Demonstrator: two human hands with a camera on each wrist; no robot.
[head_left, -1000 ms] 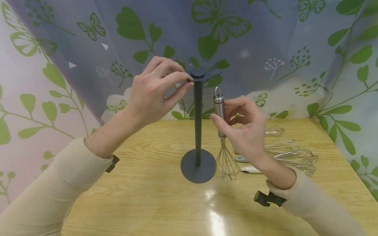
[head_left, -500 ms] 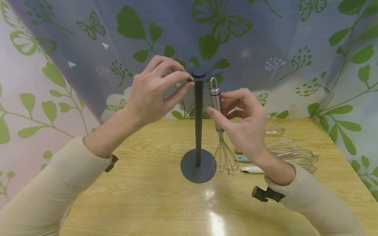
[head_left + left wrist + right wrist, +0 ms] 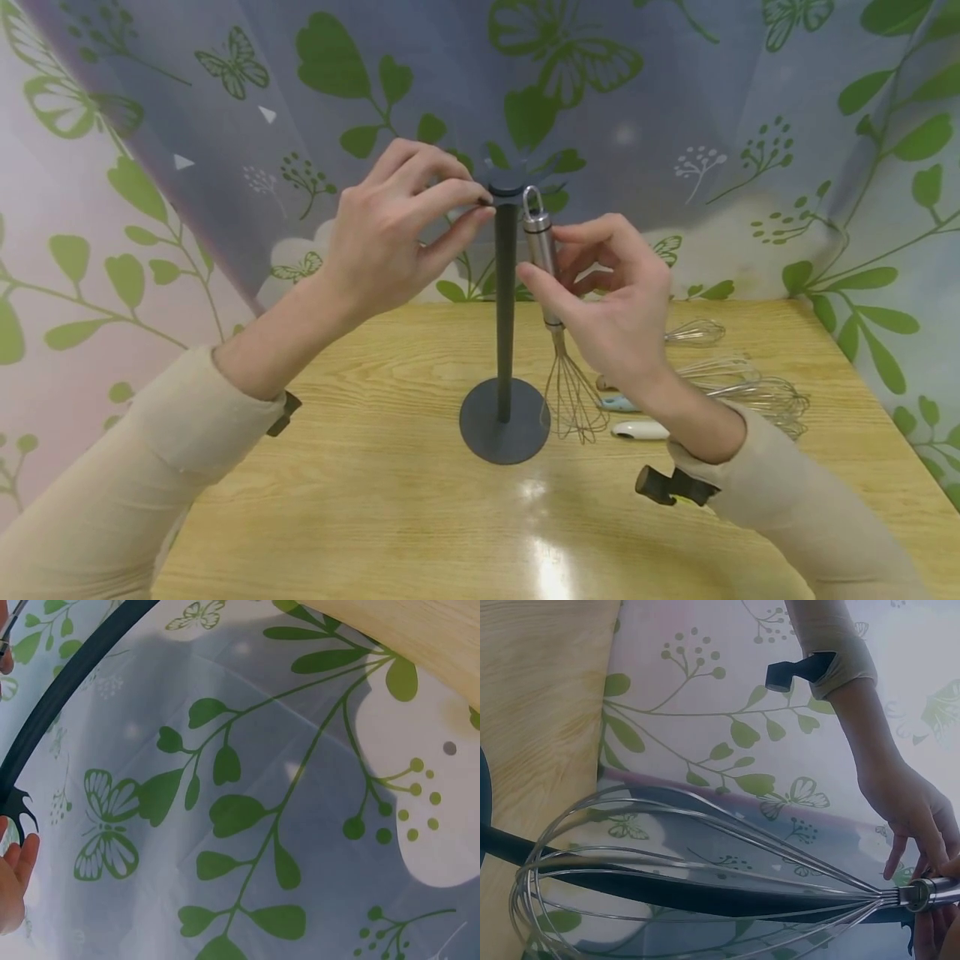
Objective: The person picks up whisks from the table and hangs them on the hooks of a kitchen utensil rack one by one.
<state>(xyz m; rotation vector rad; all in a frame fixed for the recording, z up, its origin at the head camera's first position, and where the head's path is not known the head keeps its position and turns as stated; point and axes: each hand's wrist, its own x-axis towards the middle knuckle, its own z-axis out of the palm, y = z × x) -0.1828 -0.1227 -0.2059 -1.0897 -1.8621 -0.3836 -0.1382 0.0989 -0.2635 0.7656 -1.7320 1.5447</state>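
Note:
A dark grey utensil stand [image 3: 505, 317] rises upright from a round base, with hooks spreading out from its top. My left hand [image 3: 397, 217] pinches one hook at the left of that top between thumb and fingers. On the other side, my right hand [image 3: 607, 292] grips the steel handle of a wire whisk [image 3: 538, 237]. The whisk hangs nearly upright beside the post, hanging loop up, right under the hooks. Its wires overlap the base's edge in the head view. In the right wrist view the whisk [image 3: 924, 895] lies across the stand's post.
Several more whisks lie on the wooden table [image 3: 360, 500] at the right, among them one with a white handle [image 3: 639, 430], one with a light blue handle [image 3: 618, 403] and a small one [image 3: 697, 332] farther back. Behind the table hangs a leaf-patterned curtain [image 3: 615, 133].
My right hand has moved up and left, bringing the whisk's loop close to the stand's top; the whisk leans a bit more left. My left hand has kept its place on the hook.

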